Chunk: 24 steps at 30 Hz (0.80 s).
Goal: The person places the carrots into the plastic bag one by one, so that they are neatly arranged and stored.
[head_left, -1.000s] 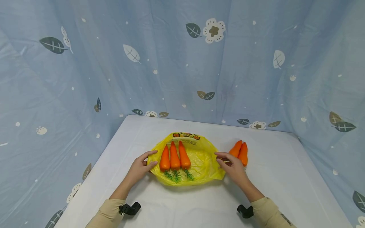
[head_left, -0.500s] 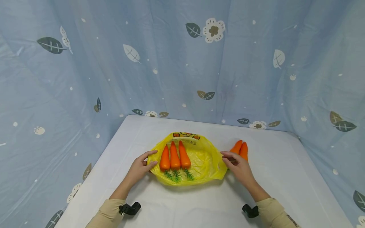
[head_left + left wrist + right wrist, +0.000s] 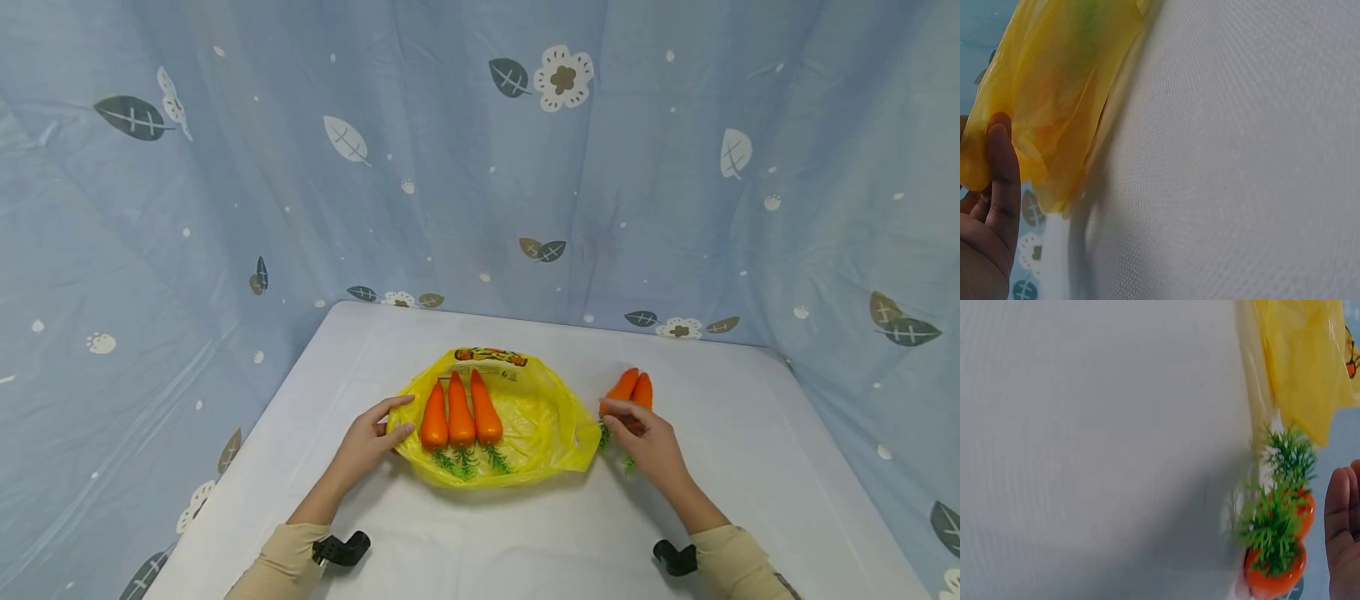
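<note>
A yellow plastic bag [image 3: 536,425] lies with its mouth spread, and three orange carrots [image 3: 460,417] with green leafy tops rest side by side in its left part. My left hand [image 3: 363,442] pinches the bag's left edge between thumb and fingers; the left wrist view shows the thumb [image 3: 1004,165] against the yellow plastic. To the right of the bag, two more carrots [image 3: 624,385] lie close together on the table. Over their lower part hovers my right hand [image 3: 652,442], partly covering them. In the right wrist view its fingers [image 3: 1338,506] look extended, beside the carrots' green tops [image 3: 1272,531].
A white cloth covers the table [image 3: 495,542]. Behind it and along the sides hangs a blue curtain [image 3: 450,167] with leaf and flower prints. Dark wrist devices [image 3: 341,550] sit at both sleeves.
My right hand has left the bag's right edge and moved right, over the two loose carrots. My left hand stays at the bag's left edge, and the three carrots in the bag lie still.
</note>
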{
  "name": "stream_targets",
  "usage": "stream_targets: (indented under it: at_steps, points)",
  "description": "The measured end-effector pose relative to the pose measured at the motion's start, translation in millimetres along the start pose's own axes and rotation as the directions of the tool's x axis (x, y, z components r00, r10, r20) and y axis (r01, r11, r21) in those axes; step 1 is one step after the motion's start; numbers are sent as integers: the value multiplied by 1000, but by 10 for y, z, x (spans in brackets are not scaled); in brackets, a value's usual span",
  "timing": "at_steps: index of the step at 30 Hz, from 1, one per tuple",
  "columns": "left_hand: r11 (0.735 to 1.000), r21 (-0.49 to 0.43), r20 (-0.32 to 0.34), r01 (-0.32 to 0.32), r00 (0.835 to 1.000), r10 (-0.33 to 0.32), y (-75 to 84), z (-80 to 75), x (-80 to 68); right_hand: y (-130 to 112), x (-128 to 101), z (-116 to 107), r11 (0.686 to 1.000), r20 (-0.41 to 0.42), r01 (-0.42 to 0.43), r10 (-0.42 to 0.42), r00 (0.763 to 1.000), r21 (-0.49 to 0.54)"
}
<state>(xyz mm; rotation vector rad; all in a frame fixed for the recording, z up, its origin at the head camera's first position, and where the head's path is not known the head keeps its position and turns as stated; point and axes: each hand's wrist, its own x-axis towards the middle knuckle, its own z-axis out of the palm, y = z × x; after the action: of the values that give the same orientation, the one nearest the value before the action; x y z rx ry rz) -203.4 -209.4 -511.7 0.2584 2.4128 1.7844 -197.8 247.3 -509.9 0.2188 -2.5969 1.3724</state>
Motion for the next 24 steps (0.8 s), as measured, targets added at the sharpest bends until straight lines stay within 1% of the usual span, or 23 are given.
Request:
stream_targets:
  at_steps: [5,8,10,17,21,24]
  points:
    - [1000,10,3,-11,1000,11,11,-7,-1,39,-7,-61,998,-14,-28,28,1000,-53]
    - [1000,9,2,-7,1000,7,15,-7,-1,68,-10,-95,995,-13,-45,44,999,-86]
    - [1000,6,0,0,1000,0,18,-3,0,89,-12,-116,993,-27,-54,51,998,-104]
    - [1000,3,-1,12,1000,-12,14,7,7,197,-17,-186,989,-92,-37,24,995,-140]
    - [1000,-1,0,11,1000,-11,18,8,0,243,-29,-211,987,-119,-55,36,992,-152]
    - [1000,-1,2,10,1000,-10,20,11,-6,259,-37,-235,984,-132,-89,68,989,-154]
